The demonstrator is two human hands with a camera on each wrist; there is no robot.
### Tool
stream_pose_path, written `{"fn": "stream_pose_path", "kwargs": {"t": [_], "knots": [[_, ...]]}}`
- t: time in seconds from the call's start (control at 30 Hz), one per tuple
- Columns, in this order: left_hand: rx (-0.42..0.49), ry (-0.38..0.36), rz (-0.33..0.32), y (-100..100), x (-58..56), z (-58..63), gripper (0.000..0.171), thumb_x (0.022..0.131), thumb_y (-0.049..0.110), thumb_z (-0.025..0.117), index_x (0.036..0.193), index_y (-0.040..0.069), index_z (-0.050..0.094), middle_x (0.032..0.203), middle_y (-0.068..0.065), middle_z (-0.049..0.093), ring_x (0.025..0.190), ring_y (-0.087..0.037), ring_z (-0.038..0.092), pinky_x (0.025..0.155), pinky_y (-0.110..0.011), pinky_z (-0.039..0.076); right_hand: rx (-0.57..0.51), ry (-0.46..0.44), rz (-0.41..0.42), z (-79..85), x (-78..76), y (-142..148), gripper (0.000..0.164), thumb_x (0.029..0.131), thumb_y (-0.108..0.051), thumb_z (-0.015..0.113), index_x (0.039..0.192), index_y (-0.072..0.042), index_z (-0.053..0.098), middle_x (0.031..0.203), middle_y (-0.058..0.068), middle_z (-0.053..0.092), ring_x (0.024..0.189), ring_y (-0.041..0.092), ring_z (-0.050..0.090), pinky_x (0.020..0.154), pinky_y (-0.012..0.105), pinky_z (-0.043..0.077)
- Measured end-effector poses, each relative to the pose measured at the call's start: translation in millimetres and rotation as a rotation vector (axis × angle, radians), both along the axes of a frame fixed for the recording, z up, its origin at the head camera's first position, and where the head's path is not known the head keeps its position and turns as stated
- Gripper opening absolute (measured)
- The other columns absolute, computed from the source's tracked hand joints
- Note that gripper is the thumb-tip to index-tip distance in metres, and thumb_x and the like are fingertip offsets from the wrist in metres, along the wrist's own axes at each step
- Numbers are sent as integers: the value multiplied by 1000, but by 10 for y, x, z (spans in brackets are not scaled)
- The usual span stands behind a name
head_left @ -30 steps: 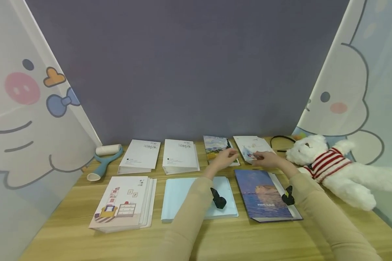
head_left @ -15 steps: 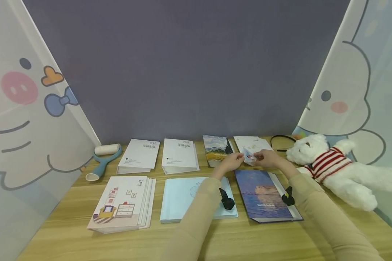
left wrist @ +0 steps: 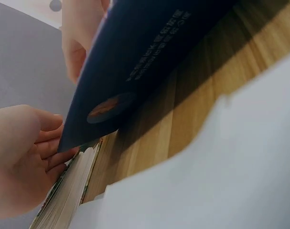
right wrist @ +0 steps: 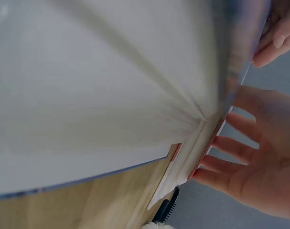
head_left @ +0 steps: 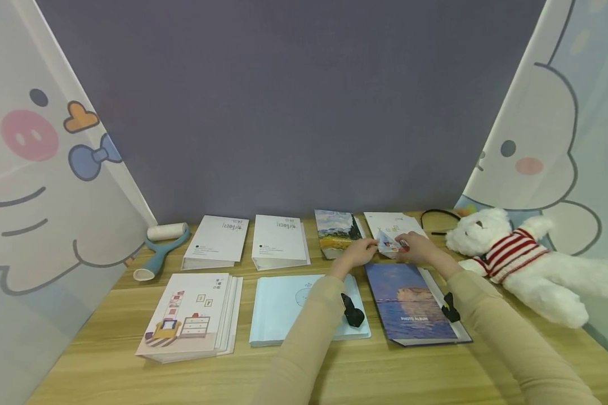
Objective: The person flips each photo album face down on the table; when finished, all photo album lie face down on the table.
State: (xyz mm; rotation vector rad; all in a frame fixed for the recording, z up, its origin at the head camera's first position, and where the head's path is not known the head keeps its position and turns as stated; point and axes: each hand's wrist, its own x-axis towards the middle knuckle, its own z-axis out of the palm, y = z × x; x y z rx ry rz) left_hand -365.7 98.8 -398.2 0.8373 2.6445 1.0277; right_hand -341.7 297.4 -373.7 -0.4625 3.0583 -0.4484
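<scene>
A white album [head_left: 385, 222] with a blue and red print lies in the back row, in the head view. My left hand [head_left: 357, 253] touches its near left corner with loosely bent fingers. My right hand [head_left: 418, 247] is at its near right side, partly over the cover. In the right wrist view the right hand's fingers [right wrist: 230, 148] reach fairly straight to the album's red-edged side [right wrist: 209, 145]. A dark blue photo album [head_left: 405, 304] lies in front, under the wrists. Its cover [left wrist: 130, 81] hides part of the hands' work in the left wrist view.
Left of my left hand lies a landscape-painted album [head_left: 334, 228]. Two white albums [head_left: 281, 239], a lint roller [head_left: 162, 250], an illustrated white album [head_left: 187, 315] and a light blue album [head_left: 268, 309] fill the left. A teddy bear [head_left: 517, 261] lies right, near a black band [head_left: 438, 212].
My left hand has moved right, from above the landscape-painted album to the white album's corner. My right hand has shifted slightly at the same album.
</scene>
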Motion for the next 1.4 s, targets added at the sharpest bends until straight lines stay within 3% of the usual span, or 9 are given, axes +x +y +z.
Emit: {"fn": "stream_pose_path", "kwargs": {"t": [0.2, 0.3, 0.43, 0.6, 0.8, 0.9, 1.03, 1.27, 1.4], "knots": [[11, -11, -12, -20, 11, -7, 41, 104, 24, 33, 142, 11, 42, 144, -5, 45, 130, -21, 45, 103, -33, 42, 47, 66, -13, -15, -5, -23, 56, 83, -26, 71, 124, 9, 55, 114, 30, 58, 99, 43, 57, 83, 52, 48], [36, -31, -9, -18, 13, -2, 41, 104, 23, 33, 142, 11, 41, 144, -5, 45, 130, -21, 45, 103, -33, 43, 41, 86, -4, -10, -45, 5, 51, 83, -25, 71, 119, 9, 59, 106, 27, 63, 78, 31, 60, 69, 42, 50], [57, -47, 1, -6, 11, -1, 41, 104, 22, 33, 142, 11, 41, 144, -6, 45, 129, -21, 45, 102, -33, 43, 26, 106, 31, -15, -81, 65, 42, 84, -21, 69, 114, 7, 63, 89, 17, 67, 56, 13, 46, 54, 27, 38], [88, -91, 23, 31, 20, 1, 47, 103, 31, 33, 147, 12, 32, 146, -7, 41, 132, -23, 42, 104, -37, 41, -41, 208, 94, -6, -68, 110, 30, 83, -14, 69, 104, 8, 68, 69, 8, 69, 45, 7, 41, 50, 24, 38], [148, -122, 96, 66, 25, 7, 52, 103, 39, 32, 148, 13, 29, 148, -7, 39, 134, -24, 39, 107, -39, 38, -106, 225, 119, 24, -46, 104, 31, 86, -15, 68, 106, 9, 67, 73, 14, 70, 40, 8, 39, 44, 22, 35], [176, -114, 101, 74, 19, 11, 52, 103, 38, 31, 147, 11, 32, 144, -8, 43, 130, -24, 45, 104, -38, 41, -122, 232, 109, 48, -47, 108, 33, 86, -17, 68, 108, 8, 67, 84, 20, 71, 48, 14, 53, 48, 28, 45], [235, -115, 86, 76, 12, 12, 51, 103, 38, 32, 146, 9, 33, 141, -10, 47, 123, -25, 51, 100, -38, 45, -144, 256, 82, 70, -57, 123, 37, 87, -22, 68, 111, 6, 66, 98, 25, 69, 74, 30, 67, 65, 42, 55], [478, -187, 126, 63, 10, 41, 43, 103, 27, 37, 141, 8, 42, 132, -12, 55, 112, -26, 60, 98, -39, 47, -168, 290, 82, 104, -68, 95, 40, 88, -24, 66, 114, 5, 65, 100, 25, 68, 84, 36, 68, 71, 46, 56], [523, -212, 125, 51, 19, 77, 41, 103, 22, 38, 142, 10, 41, 136, -12, 52, 112, -28, 61, 101, -41, 45, -188, 261, 59, 145, -61, 55, 42, 89, -26, 65, 117, 6, 63, 107, 27, 66, 90, 39, 66, 74, 48, 55]]}}
